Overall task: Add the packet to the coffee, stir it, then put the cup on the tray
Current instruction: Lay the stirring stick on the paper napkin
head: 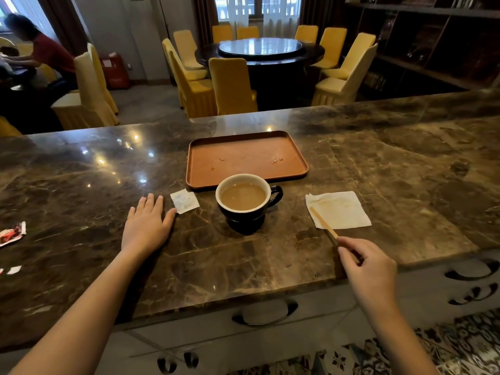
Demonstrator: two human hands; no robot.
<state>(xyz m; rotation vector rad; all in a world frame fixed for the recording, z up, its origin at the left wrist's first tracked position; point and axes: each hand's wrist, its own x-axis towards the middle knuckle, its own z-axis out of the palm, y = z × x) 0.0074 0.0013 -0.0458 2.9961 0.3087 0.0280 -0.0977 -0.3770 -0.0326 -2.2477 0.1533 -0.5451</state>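
Two hands — your left hand (147, 226) lies flat, empty, beside the packet (184, 201); your right hand (365, 263) pinches the stir stick (323, 222) — cup (244, 203) before tray (303, 169).

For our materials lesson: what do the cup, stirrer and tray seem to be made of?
Cup: likely glazed ceramic, glossy dark outside, pale inside, thick rim.
Stirrer, held by the right hand: probably wood, thin, flat, matte tan.
Tray: matte reddish-brown with rounded raised rim; possibly plastic, cannot tell for sure.
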